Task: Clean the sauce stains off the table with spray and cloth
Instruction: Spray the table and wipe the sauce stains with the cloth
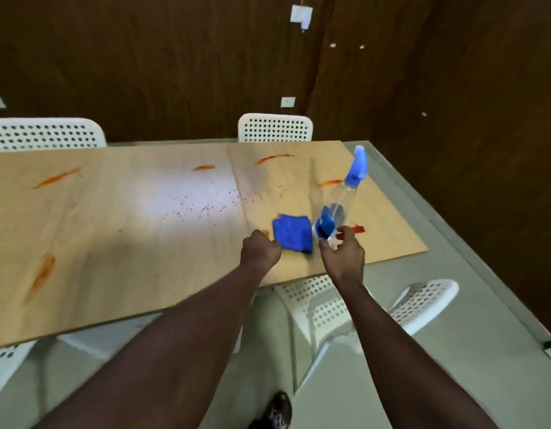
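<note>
Cloth nr spray bottle; sauce streaks, chairs around.

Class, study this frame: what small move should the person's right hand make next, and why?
Probably close the right hand round the spray bottle and lift it: its spread fingers flank the bottle's base, the left hand appears to grip the blue cloth, and sauce stains lie unwiped.

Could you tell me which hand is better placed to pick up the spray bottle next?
Right. The right hand has its fingers spread round the base of the spray bottle, while the left hand is curled on the blue cloth.
</note>
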